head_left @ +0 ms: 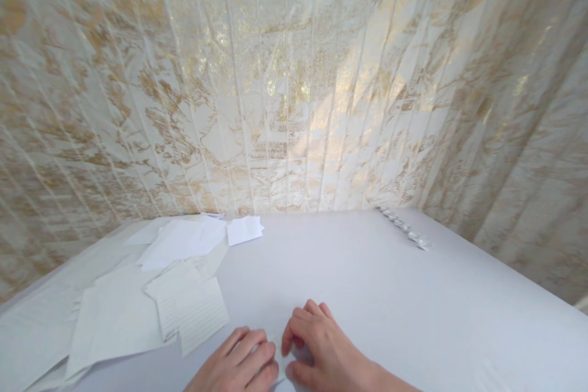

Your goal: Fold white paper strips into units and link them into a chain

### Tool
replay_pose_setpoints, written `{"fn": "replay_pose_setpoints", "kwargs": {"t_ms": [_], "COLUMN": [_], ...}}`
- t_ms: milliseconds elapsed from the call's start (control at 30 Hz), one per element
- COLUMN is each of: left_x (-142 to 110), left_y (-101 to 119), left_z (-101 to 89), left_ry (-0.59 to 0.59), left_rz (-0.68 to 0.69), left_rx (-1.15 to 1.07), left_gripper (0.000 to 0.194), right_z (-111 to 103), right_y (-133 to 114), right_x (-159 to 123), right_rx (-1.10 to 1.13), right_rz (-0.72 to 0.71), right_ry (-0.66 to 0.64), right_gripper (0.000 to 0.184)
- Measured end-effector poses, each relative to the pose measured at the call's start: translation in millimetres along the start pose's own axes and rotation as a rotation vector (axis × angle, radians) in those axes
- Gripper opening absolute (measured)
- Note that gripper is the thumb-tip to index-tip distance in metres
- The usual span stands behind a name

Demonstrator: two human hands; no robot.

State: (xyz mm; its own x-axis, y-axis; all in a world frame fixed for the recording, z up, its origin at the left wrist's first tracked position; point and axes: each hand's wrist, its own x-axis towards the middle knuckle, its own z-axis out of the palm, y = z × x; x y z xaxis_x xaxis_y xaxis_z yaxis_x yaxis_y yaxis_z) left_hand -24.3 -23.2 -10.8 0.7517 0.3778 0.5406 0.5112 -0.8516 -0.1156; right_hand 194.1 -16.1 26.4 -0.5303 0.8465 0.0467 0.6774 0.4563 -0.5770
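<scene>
Both of my hands rest close together at the near edge of a white table (376,294). My left hand (239,364) lies with its fingers curled down on a small white piece of paper (278,360), which shows only as a sliver between the hands. My right hand (321,349) presses on the same paper from the right, with fingers bent and thumb tucked under. Most of the paper is hidden beneath the two hands.
Several loose white sheets (138,312) lie scattered over the table's left side, some lined (202,315). A small white square (245,229) sits near the back. A row of small folded paper pieces (407,229) runs along the back right. A gold-and-cream curtain (294,86) hangs behind.
</scene>
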Motion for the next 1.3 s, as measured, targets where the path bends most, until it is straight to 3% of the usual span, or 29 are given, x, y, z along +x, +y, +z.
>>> {"fn": "replay_pose_setpoints", "kwargs": {"t_ms": [67, 133, 300, 400, 467, 567, 667, 800, 1000, 1167, 1300], "left_x": [-0.4, -0.4, 16.8, 33.5, 40.6, 43.1, 40.9, 38.7, 37.9, 36.0, 33.1], "left_y": [-2.7, -3.4, -0.2, 2.4, 3.7, 5.4, 7.0, 8.6, 8.0, 7.4, 6.6], "left_z": [8.6, 12.4, -6.4, -16.7, -16.8, -12.4, -10.1, -10.4, -7.4, -6.9, -5.2], "left_ry": [0.075, 0.064, -0.221, -0.401, -0.435, -0.401, -0.364, -0.360, -0.361, -0.351, -0.297], "left_rz": [0.058, 0.046, -0.231, -0.471, -0.541, -0.554, -0.555, -0.614, -0.691, -0.694, -0.700], "left_rx": [-0.005, -0.045, -0.235, -0.283, -0.290, -0.303, -0.329, -0.357, -0.388, -0.414, -0.459], "left_gripper": [0.045, 0.048, 0.017, 0.015, 0.015, 0.015, 0.015, 0.012, 0.008, 0.009, 0.009], "right_z": [-0.1, 0.1, 3.5, 8.0, 9.2, 3.7, -7.6, -15.6, -11.3, -18.0, -26.4], "right_y": [0.7, 1.3, 1.8, 4.1, 6.3, 7.8, 5.8, 1.2, -2.7, -5.9, -8.5], "right_x": [-0.5, -1.1, -1.2, 0.3, 0.7, -1.6, -6.9, -12.5, -17.1, -18.3, -16.8], "right_rx": [-0.004, 0.002, -0.032, -0.163, -0.328, -0.544, -0.602, -0.637, -0.705, -0.662, -0.572], "right_rz": [-0.005, -0.015, -0.039, -0.113, -0.222, -0.407, -0.484, -0.519, -0.564, -0.501, -0.461], "right_ry": [-0.009, 0.003, 0.047, 0.061, 0.058, 0.020, -0.042, -0.034, -0.023, -0.099, -0.131], "right_gripper": [0.021, 0.021, 0.019, 0.014, 0.006, 0.013, 0.008, 0.003, 0.013, 0.005, 0.014]}}
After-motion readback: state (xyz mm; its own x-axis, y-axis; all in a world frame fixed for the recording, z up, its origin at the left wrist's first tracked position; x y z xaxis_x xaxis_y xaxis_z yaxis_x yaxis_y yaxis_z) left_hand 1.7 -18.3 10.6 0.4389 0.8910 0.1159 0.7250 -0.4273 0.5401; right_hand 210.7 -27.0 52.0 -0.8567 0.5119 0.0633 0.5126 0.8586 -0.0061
